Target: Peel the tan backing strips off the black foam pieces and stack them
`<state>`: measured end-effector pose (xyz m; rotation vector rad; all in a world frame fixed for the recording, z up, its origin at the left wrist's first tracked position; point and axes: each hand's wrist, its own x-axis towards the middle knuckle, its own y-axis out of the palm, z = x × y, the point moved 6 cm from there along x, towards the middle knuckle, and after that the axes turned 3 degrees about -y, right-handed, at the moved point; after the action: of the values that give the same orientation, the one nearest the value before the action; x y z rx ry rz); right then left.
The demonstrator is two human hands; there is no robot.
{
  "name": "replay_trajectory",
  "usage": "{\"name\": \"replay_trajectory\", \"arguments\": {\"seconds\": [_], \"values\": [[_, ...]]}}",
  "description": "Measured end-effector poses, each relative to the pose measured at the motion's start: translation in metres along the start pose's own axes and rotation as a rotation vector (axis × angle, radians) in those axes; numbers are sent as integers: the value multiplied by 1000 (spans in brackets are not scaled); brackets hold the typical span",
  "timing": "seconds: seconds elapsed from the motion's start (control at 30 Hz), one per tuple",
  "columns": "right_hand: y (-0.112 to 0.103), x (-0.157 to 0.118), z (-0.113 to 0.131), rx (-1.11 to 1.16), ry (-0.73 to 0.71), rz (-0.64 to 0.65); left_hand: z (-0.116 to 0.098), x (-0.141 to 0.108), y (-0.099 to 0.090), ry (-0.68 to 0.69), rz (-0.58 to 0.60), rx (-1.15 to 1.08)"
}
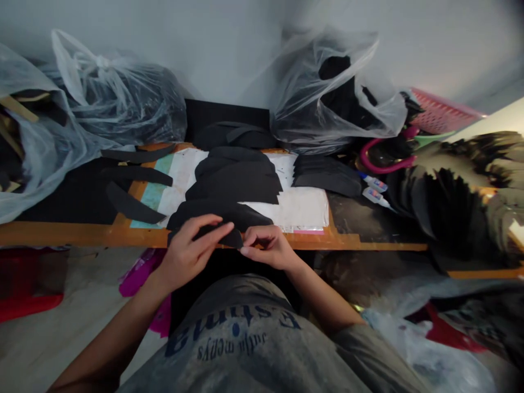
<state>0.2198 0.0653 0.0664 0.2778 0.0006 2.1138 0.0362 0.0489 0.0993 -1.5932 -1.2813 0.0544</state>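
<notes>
At the table's front edge, my left hand (192,251) holds a curved black piece (232,238), its fingers lying over the top. My right hand (268,245) pinches the right tip of that piece between thumb and forefinger. Just behind my hands lies another black curved piece (221,212). Further back, a fanned stack of black pieces (237,177) rests on white paper (303,206). More black pieces (325,173) are stacked to the right, and a few curved strips (133,204) lie to the left.
Clear plastic bags (126,103) stand along the wall, one (335,103) holding black pieces. Two small glue bottles (374,191), a pink-handled item (374,162) and a pink basket (446,112) are at right. Many fanned pieces (446,207) crowd the right end of the wooden-edged table (82,234).
</notes>
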Motion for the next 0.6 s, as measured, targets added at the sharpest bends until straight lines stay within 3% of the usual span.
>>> {"name": "replay_trajectory", "arguments": {"seconds": [0.13, 0.37, 0.43, 0.5, 0.6], "values": [[9, -4, -9, 195, 73, 9, -23, 1, 15, 57, 24, -255], [14, -10, -23, 339, 45, -105, -23, -4, 14, -55, -149, -267], [3, -14, -30, 435, 62, -252, -12, -12, 9, -156, -298, -255], [-16, -22, -37, 525, 87, -443, 7, -23, 0, -298, -521, -291], [-53, -42, -44, 561, 116, -661, 42, -39, -12, -476, -811, -479]]}}
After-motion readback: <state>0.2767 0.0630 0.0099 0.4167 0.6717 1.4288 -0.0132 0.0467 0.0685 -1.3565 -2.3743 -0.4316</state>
